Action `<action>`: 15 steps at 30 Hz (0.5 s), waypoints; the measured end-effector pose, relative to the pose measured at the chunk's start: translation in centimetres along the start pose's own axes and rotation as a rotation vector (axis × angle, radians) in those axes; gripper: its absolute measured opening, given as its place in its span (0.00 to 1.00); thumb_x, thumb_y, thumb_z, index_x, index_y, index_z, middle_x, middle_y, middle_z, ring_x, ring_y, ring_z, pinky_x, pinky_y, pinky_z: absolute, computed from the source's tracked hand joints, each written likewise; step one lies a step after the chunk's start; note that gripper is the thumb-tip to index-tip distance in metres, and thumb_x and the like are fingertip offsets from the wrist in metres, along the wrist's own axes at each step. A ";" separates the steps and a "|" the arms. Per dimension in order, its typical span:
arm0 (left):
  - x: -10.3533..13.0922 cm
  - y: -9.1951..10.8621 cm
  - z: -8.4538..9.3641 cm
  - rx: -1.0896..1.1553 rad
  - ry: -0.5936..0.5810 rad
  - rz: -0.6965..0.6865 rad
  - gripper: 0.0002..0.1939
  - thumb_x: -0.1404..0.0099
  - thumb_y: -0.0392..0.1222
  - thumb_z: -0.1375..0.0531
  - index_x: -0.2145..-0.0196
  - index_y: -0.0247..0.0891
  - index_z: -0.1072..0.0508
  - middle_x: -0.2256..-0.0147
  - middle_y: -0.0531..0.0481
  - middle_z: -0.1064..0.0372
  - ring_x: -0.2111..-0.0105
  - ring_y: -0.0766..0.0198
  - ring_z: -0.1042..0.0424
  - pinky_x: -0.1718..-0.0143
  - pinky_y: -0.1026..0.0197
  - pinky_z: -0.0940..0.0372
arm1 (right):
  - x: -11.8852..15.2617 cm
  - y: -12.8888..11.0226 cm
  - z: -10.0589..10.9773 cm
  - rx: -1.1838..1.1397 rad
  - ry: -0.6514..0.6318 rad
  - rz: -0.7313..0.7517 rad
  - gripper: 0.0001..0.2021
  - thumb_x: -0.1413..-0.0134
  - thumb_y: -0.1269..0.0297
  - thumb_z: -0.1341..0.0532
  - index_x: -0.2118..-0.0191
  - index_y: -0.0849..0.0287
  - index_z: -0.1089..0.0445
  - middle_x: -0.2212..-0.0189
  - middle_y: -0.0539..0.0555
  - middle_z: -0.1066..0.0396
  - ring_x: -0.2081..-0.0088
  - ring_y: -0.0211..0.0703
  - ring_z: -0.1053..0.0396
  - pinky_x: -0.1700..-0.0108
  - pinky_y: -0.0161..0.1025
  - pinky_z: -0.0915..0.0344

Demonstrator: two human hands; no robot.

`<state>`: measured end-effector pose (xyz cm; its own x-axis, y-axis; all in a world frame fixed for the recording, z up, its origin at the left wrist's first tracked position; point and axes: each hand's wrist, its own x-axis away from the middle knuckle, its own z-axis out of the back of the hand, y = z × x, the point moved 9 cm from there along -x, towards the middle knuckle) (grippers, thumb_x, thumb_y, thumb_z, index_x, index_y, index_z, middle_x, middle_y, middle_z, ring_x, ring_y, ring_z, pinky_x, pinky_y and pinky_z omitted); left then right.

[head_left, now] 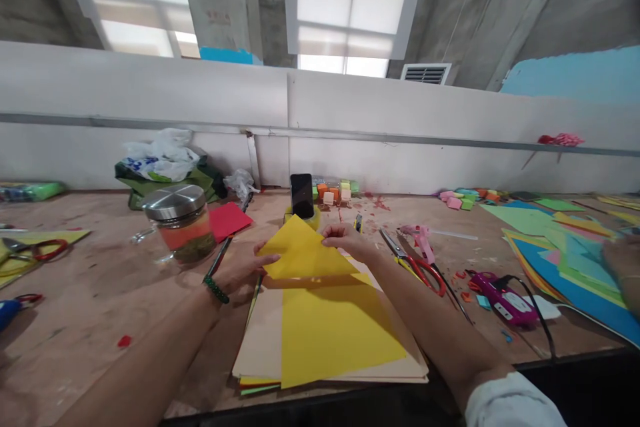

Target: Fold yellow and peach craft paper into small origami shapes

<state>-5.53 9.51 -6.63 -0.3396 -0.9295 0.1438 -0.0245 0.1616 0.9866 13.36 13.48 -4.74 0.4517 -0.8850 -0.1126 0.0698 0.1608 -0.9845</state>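
Note:
A yellow paper (303,253), its upper part raised to a point, is held above the stack of coloured paper. My left hand (249,263) pinches its left corner between thumb and fingers. At its upper right edge, my right hand (345,240) grips it between thumb and forefinger. Beneath lies another flat area of yellow paper (335,333); whether it joins the raised part is unclear. It rests on a cream sheet (263,340) on top of the stack, with yellow, red and green edges showing at the bottom left.
A lidded glass jar (183,230) and red paper (230,220) are on the left. Behind the paper stands a phone (302,195). Red-handled scissors (425,273), a pink glue gun (424,240) and a purple power strip (505,300) lie right. Another person's hand (623,257) touches coloured sheets.

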 end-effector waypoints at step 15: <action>0.3 -1.5 -0.1 0.212 0.201 0.020 0.27 0.61 0.44 0.25 0.62 0.35 0.25 0.66 0.48 0.22 0.68 0.59 0.24 0.67 0.61 0.28 | -0.4 0.8 1.2 -0.107 0.240 0.085 0.24 0.66 0.54 0.29 0.61 0.57 0.35 0.78 0.44 0.33 0.74 0.37 0.33 0.70 0.34 0.40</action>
<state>-5.48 8.99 -8.10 -0.1492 -0.9690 0.1968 -0.2229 0.2268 0.9481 14.33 14.47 -5.32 0.2271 -0.9507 -0.2113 -0.0593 0.2031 -0.9774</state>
